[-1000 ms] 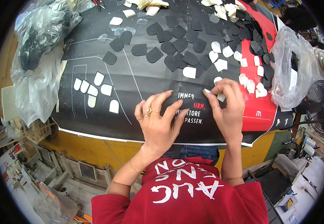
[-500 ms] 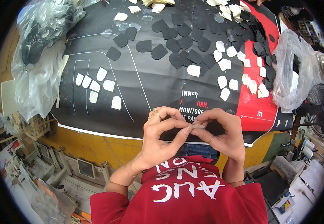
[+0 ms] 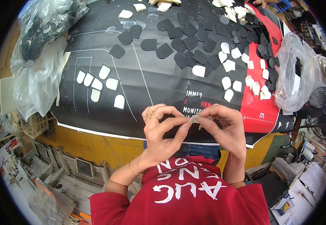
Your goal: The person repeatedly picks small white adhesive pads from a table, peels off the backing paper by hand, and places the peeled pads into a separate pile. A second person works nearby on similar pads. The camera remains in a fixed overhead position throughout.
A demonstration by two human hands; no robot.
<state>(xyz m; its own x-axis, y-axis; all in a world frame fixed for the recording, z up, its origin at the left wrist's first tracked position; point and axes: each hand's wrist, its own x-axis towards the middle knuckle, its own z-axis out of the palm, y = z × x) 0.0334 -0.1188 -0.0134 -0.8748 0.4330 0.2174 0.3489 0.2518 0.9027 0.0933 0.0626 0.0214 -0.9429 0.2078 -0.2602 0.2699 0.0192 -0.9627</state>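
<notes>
Sweeping from the left, I pick out a crumpled clear bag (image 3: 39,80) at ten o'clock, dark pieces showing through its upper part. Closer in, on the same bearing, seven white tabs (image 3: 112,84) lie in a loose group on the black tabletop (image 3: 166,90), several with dark backing showing around their edges. Black rounded pieces (image 3: 148,44) spread between eleven and one, some overlapping. Just off centre toward three o'clock is the small pale piece (image 3: 195,119), bent and raised in front of the shirt. I have it from both sides: from eight o'clock, the left hand (image 3: 161,127) pinches its near end, thumb and forefinger closed up; from four, the right hand (image 3: 225,127) does likewise, fingers gathered tight. Just how the fingertips meet underneath, I cannot tell. At two o'clock I see loose white pieces (image 3: 229,66), then farther out a heap of black pieces (image 3: 262,37) partly over the red band (image 3: 251,125). A co-worker's hand (image 3: 260,3) shows above that. A second clear bag (image 3: 296,95) sits at three o'clock, a fan (image 3: 322,108) beyond it.
</notes>
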